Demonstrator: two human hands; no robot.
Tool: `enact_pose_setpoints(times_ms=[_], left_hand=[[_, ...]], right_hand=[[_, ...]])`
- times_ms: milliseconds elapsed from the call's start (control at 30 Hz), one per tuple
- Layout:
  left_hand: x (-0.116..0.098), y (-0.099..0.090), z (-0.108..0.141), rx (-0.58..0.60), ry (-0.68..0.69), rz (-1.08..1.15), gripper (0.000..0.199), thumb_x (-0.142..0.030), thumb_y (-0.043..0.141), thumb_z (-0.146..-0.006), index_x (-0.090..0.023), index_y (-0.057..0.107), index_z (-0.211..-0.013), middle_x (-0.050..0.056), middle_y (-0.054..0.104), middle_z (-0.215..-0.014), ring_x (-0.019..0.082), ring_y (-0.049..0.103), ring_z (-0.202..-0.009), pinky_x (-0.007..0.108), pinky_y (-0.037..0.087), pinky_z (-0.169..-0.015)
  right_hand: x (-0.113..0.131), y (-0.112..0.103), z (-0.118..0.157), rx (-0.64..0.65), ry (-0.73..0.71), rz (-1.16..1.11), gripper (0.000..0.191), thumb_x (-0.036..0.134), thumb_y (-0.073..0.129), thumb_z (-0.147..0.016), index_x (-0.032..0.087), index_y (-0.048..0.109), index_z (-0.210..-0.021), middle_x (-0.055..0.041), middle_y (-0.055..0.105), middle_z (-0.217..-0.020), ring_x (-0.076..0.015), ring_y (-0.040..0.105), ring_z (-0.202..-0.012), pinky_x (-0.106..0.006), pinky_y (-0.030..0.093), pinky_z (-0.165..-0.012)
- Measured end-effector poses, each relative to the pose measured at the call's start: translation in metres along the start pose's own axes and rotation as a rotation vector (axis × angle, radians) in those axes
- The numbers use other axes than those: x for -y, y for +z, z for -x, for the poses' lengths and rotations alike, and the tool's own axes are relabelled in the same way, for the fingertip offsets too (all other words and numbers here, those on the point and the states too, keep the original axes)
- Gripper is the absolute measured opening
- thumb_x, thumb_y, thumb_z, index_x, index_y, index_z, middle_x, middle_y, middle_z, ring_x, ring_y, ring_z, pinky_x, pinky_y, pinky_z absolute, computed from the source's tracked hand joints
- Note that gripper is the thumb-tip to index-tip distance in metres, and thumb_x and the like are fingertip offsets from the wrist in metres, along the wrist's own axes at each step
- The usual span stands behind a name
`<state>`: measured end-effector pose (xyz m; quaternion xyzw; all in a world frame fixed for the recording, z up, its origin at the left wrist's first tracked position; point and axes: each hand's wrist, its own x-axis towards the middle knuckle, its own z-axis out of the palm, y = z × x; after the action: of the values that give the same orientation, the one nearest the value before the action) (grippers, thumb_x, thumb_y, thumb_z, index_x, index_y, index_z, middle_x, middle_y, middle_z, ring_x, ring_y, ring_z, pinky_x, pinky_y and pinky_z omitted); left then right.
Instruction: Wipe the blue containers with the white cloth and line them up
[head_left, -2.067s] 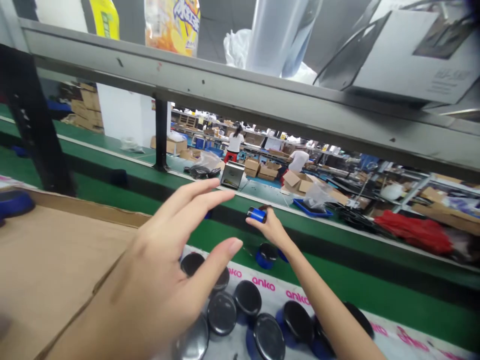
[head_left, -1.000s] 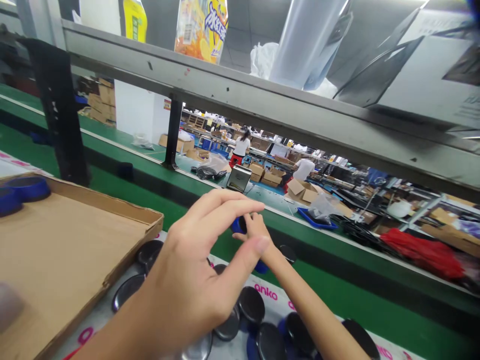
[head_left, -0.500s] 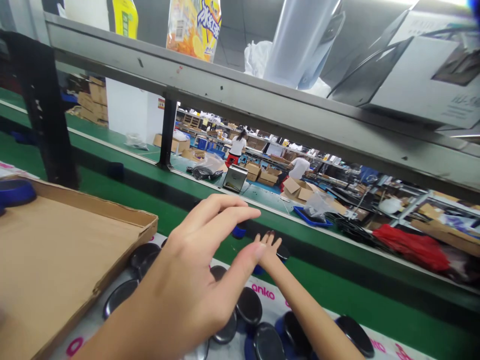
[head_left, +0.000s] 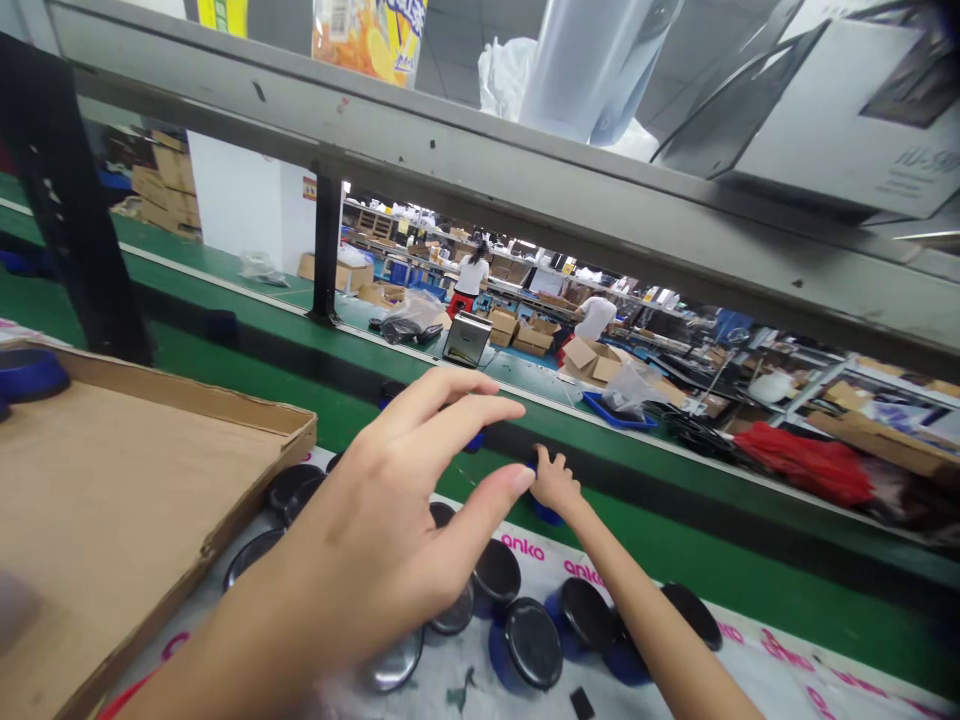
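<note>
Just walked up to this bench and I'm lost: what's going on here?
A person's right hand reaches over the green surface to a blue piece; whether it grips it is hard to tell. The left hand hangs open, nearer the camera. Several black-topped blue pieces sit on a printed white sheet, beside a cardboard tray.

The left hand (head_left: 405, 500) hangs close to the camera, its back showing, the fingers (head_left: 457, 415) reaching forward in a loose bend and the thumb (head_left: 487, 510) apart from them. The right forearm (head_left: 645, 600) slants up from the lower right; the right hand (head_left: 555, 482) is farther forward, knuckles up, fingertips bent down.
</note>
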<state>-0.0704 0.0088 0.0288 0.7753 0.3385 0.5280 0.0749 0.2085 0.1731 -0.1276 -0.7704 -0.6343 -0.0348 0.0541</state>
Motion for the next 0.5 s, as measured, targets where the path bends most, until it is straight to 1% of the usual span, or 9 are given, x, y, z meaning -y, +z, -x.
enact_pose_setpoints(times_ms=[67, 133, 233, 300, 367, 433, 500], left_hand=[[-0.001, 0.0, 0.0, 0.008, 0.016, 0.0, 0.025, -0.024, 0.061, -0.095, -0.02, 0.068, -0.118, 0.003, 0.063, -0.124, 0.015, 0.066, -0.108, 0.024, 0.056, -0.1], [-0.001, 0.0, -0.001, 0.017, 0.02, -0.007, 0.025, -0.023, 0.061, -0.095, -0.02, 0.068, -0.118, 0.003, 0.063, -0.125, 0.015, 0.065, -0.109, 0.023, 0.055, -0.101], [0.0, 0.001, -0.003, 0.014, 0.039, -0.025, 0.025, -0.023, 0.063, -0.094, -0.02, 0.068, -0.119, 0.002, 0.064, -0.126, 0.013, 0.065, -0.108, 0.021, 0.053, -0.099], [0.0, 0.0, -0.003, 0.007, 0.046, -0.033, 0.026, -0.024, 0.064, -0.094, -0.021, 0.068, -0.119, 0.002, 0.064, -0.127, 0.012, 0.064, -0.11, 0.018, 0.051, -0.098], [0.0, -0.001, -0.003, 0.002, 0.047, -0.029, 0.026, -0.024, 0.064, -0.094, -0.021, 0.069, -0.119, 0.001, 0.064, -0.127, 0.011, 0.063, -0.112, 0.017, 0.049, -0.098], [0.0, -0.002, -0.003, 0.003, 0.042, -0.026, 0.025, -0.024, 0.063, -0.094, -0.019, 0.069, -0.118, 0.001, 0.064, -0.126, 0.011, 0.062, -0.112, 0.016, 0.048, -0.099], [-0.001, -0.003, -0.002, -0.004, 0.043, -0.024, 0.024, -0.023, 0.064, -0.094, -0.018, 0.07, -0.116, 0.001, 0.064, -0.125, 0.011, 0.063, -0.111, 0.015, 0.047, -0.099]], right_hand=[[-0.002, -0.003, 0.008, -0.013, 0.014, -0.003, 0.045, 0.034, 0.061, -0.1, 0.02, 0.049, -0.141, -0.0114, 0.058, -0.134, -0.0239, 0.066, -0.106, -0.044, 0.06, -0.088], [-0.002, -0.008, 0.013, -0.03, -0.041, -0.023, 0.043, 0.033, 0.061, -0.1, 0.019, 0.05, -0.14, -0.0111, 0.059, -0.133, -0.0235, 0.066, -0.106, -0.044, 0.06, -0.089], [0.0, -0.022, 0.022, -0.057, -0.197, -0.073, 0.04, 0.034, 0.064, -0.099, 0.018, 0.056, -0.134, -0.0103, 0.063, -0.129, -0.024, 0.066, -0.108, -0.046, 0.058, -0.093], [0.002, -0.039, 0.039, -0.113, -0.327, -0.119, 0.041, 0.035, 0.065, -0.098, 0.018, 0.055, -0.135, -0.0105, 0.064, -0.128, -0.0241, 0.067, -0.11, -0.046, 0.058, -0.095], [0.004, -0.061, 0.07, -0.2, -0.481, -0.162, 0.048, 0.038, 0.065, -0.098, 0.018, 0.052, -0.139, -0.0113, 0.065, -0.13, -0.0245, 0.067, -0.112, -0.046, 0.057, -0.096], [0.006, -0.081, 0.113, -0.284, -0.663, -0.177, 0.055, 0.043, 0.068, -0.094, 0.018, 0.051, -0.14, -0.0123, 0.065, -0.134, -0.0262, 0.067, -0.117, -0.044, 0.059, -0.096], [0.01, -0.089, 0.161, -0.35, -0.843, -0.145, 0.058, 0.053, 0.063, -0.094, 0.021, 0.051, -0.141, -0.0145, 0.067, -0.131, -0.0311, 0.071, -0.109, -0.046, 0.064, -0.081]])
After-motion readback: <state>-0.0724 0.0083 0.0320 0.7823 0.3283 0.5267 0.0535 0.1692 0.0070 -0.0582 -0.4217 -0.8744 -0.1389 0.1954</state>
